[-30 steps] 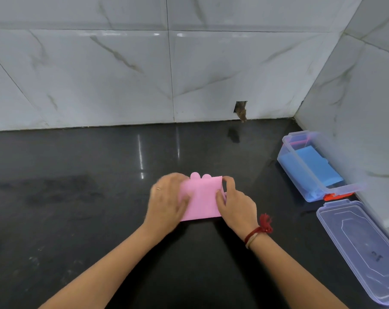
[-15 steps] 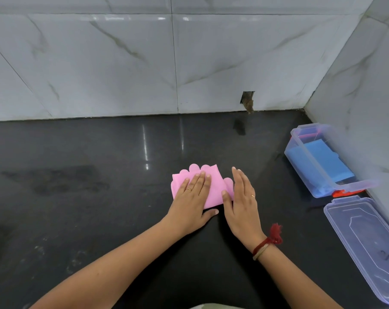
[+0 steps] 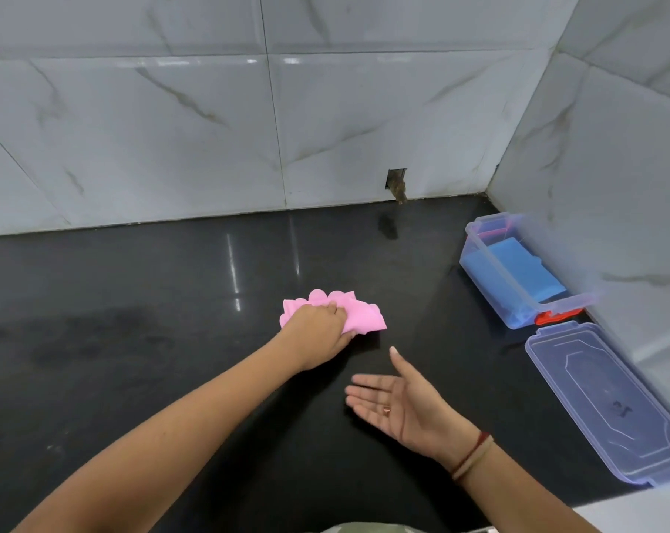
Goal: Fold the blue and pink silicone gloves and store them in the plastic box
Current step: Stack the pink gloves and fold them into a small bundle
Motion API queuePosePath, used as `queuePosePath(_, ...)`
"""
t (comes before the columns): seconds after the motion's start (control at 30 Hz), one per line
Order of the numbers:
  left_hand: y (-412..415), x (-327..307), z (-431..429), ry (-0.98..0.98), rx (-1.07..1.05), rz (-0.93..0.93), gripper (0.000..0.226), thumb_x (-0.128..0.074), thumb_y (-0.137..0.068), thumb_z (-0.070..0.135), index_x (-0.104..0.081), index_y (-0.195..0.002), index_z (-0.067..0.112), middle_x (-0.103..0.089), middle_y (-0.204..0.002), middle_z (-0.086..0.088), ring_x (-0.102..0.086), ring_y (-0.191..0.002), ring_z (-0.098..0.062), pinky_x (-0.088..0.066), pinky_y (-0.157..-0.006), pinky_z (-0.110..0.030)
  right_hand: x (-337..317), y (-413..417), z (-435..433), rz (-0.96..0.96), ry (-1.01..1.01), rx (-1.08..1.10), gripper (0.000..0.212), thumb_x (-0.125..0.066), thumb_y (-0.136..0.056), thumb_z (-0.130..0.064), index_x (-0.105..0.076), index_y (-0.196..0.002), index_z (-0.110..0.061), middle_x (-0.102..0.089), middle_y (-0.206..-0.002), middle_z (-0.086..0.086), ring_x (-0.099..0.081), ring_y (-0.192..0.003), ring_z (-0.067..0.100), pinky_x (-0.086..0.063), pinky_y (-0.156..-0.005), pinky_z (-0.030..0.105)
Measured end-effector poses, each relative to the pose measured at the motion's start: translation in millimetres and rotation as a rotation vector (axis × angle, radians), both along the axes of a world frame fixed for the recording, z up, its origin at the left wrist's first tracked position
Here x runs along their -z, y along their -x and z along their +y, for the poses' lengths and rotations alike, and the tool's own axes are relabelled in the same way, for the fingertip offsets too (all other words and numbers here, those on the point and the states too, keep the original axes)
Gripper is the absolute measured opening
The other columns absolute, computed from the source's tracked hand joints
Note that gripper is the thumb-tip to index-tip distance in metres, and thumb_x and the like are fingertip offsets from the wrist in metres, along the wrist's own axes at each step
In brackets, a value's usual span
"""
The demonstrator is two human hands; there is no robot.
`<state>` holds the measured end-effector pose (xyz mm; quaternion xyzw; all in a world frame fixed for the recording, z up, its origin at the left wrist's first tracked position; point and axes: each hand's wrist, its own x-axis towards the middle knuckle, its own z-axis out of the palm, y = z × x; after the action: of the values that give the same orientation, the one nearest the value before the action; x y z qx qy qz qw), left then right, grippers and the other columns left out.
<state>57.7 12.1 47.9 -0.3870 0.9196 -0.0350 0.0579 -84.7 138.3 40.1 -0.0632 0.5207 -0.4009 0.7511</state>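
The folded pink silicone glove [image 3: 358, 316] lies on the black counter near the middle, its scalloped fingertips pointing away. My left hand [image 3: 318, 332] grips its near left part, fingers curled over it. My right hand [image 3: 398, 402] hovers palm up, empty, fingers spread, nearer to me and right of the glove. The clear plastic box [image 3: 491, 259] stands open at the right by the wall, with the folded blue glove [image 3: 525, 269] lying inside it.
The box's clear lid [image 3: 602, 402] lies flat on the counter just in front of the box, near the right edge. Tiled walls close the back and right sides. A small hole [image 3: 396, 184] with debris sits in the back wall.
My left hand went from pressing flat on the pink glove to gripping it. My right hand left the glove, drew back toward me and turned palm up.
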Motion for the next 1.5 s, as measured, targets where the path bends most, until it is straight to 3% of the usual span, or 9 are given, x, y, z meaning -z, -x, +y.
queuePosePath(0.33, -11, -1, 6, 0.011, 0.019, -0.010, 0.051, -0.024, -0.098, 0.045, -0.053, -0.120, 0.009, -0.054, -0.123, -0.008, -0.050, -0.087, -0.028, -0.043, -0.073, -0.039, -6, 9, -73, -0.245, -0.032, 0.060, 0.103, -0.038, -0.072, -0.082, -0.058, -0.112, 0.011, -0.068, -0.101, 0.029, -0.070, -0.088, 0.038, -0.058, -0.076, 0.046)
queuePosePath(0.47, -21, 4, 13, 0.030, 0.088, 0.009, 0.054, -0.024, -0.098, 0.045, -0.048, -0.129, 0.008, -0.053, -0.132, -0.011, -0.052, -0.106, -0.030, -0.042, -0.088, -0.041, -7, 14, -84, -0.167, -0.065, -0.044, 0.089, -0.062, -0.065, -0.073, -0.067, -0.099, 0.008, -0.069, -0.101, 0.026, -0.070, -0.087, 0.037, -0.060, -0.067, 0.046)
queuePosePath(0.67, -30, 14, 41, -0.052, 0.072, -0.007, 0.064, -0.022, -0.101, 0.044, -0.014, -0.148, 0.003, -0.019, -0.156, -0.015, -0.015, -0.145, -0.023, -0.005, -0.117, -0.032, -8, 2, -83, 0.172, -0.001, -0.208, 0.043, -0.079, -0.070, -0.034, -0.068, -0.102, -0.008, -0.075, -0.083, 0.010, -0.073, -0.075, 0.024, -0.060, -0.057, 0.036)
queuePosePath(0.83, -45, 11, 94, 0.147, 0.049, 0.373, 0.059, -0.042, -0.088, 0.049, -0.055, -0.130, 0.010, -0.050, -0.140, -0.009, -0.042, -0.132, -0.028, -0.033, -0.108, -0.044, 0, 1, -71, 0.234, -0.005, -0.202, 0.032, -0.067, -0.080, -0.011, -0.062, -0.110, 0.000, -0.069, -0.094, 0.015, -0.067, -0.082, 0.025, -0.059, -0.071, 0.037)
queuePosePath(0.9, -57, 13, 125, -0.092, -0.123, 0.728, 0.039, -0.054, -0.081, 0.048, -0.064, -0.113, 0.029, -0.063, -0.121, 0.007, -0.053, -0.115, -0.012, -0.042, -0.095, -0.024, 0, 6, -68, 0.179, -0.022, -0.163, 0.034, -0.066, -0.081, -0.009, -0.060, -0.113, 0.001, -0.068, -0.098, 0.016, -0.067, -0.081, 0.026, -0.058, -0.073, 0.037)
queuePosePath(0.97, -63, 6, 142, -0.662, -0.583, 1.103, 0.027, -0.060, -0.074, 0.053, -0.067, -0.086, 0.030, -0.069, -0.088, 0.012, -0.063, -0.083, -0.002, -0.049, -0.069, -0.013, -1, 11, -66, 0.159, -0.026, -0.154, 0.035, -0.066, -0.081, -0.009, -0.059, -0.114, 0.001, -0.068, -0.094, 0.014, -0.067, -0.076, 0.024, -0.060, -0.065, 0.034)
queuePosePath(1.1, -76, 11, 126, -1.620, -1.274, 1.242, 0.067, -0.040, -0.090, 0.060, -0.067, -0.100, -0.001, -0.074, -0.093, -0.017, -0.073, -0.081, -0.026, -0.058, -0.062, -0.030, -2, 19, -60, 0.110, -0.049, -0.148, 0.034, -0.066, -0.081, -0.008, -0.059, -0.113, 0.002, -0.071, -0.082, 0.014, -0.070, -0.061, 0.023, -0.060, -0.055, 0.034)
queuePosePath(1.33, -62, 12, 81, -1.718, -1.274, 1.482, 0.100, -0.033, -0.078, 0.080, -0.057, -0.114, -0.010, -0.069, -0.107, -0.024, -0.070, -0.093, -0.034, -0.055, -0.073, -0.041, -2, 35, -46, 0.061, -0.049, -0.131, 0.031, -0.066, -0.082, -0.008, -0.060, -0.110, 0.002, -0.069, -0.091, 0.016, -0.071, -0.065, 0.024, -0.061, -0.058, 0.035)
queuePosePath(1.5, -41, 11, 59, -1.629, -1.110, 1.270, 0.090, -0.050, -0.067, 0.082, -0.072, -0.102, 0.002, -0.072, -0.105, -0.015, -0.071, -0.090, -0.026, -0.058, -0.063, -0.031, 0, 53, -34, 0.105, -0.025, -0.156, 0.030, -0.065, -0.082, -0.010, -0.062, -0.112, -0.002, -0.069, -0.097, 0.014, -0.069, -0.078, 0.024, -0.061, -0.063, 0.035)
